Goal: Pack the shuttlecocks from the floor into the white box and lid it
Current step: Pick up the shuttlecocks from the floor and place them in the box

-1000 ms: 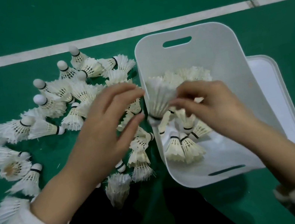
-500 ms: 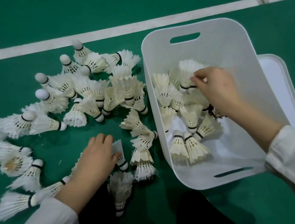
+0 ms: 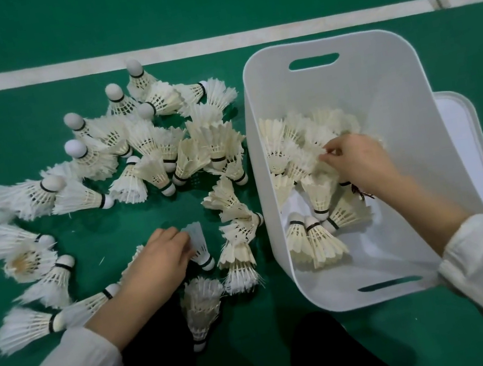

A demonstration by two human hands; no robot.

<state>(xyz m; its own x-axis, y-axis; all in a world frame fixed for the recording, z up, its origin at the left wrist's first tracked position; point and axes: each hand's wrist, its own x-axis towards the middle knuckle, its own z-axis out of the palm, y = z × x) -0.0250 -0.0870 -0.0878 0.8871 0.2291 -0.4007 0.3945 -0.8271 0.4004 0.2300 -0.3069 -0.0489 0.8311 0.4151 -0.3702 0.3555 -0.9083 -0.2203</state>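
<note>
Several white feather shuttlecocks (image 3: 145,154) lie scattered on the green floor at left. The white box (image 3: 384,86) stands open at right, with several shuttlecocks (image 3: 317,234) piled inside. Its white lid (image 3: 466,149) lies on the floor, partly under the box's right side. My left hand (image 3: 160,258) is low on the floor, fingers curled round one shuttlecock (image 3: 197,242) with a black-banded cork. My right hand (image 3: 355,159) is inside the box, fingertips pinching the feathers of a shuttlecock (image 3: 315,153) on the pile.
A white court line (image 3: 209,45) crosses the floor behind everything. My dark trouser legs (image 3: 329,357) show at the bottom centre. One shuttlecock (image 3: 201,309) lies close to my knee.
My left hand dropped from beside the box down to the floor and took a shuttlecock. My right hand carried its shuttlecock deeper into the box, onto the pile.
</note>
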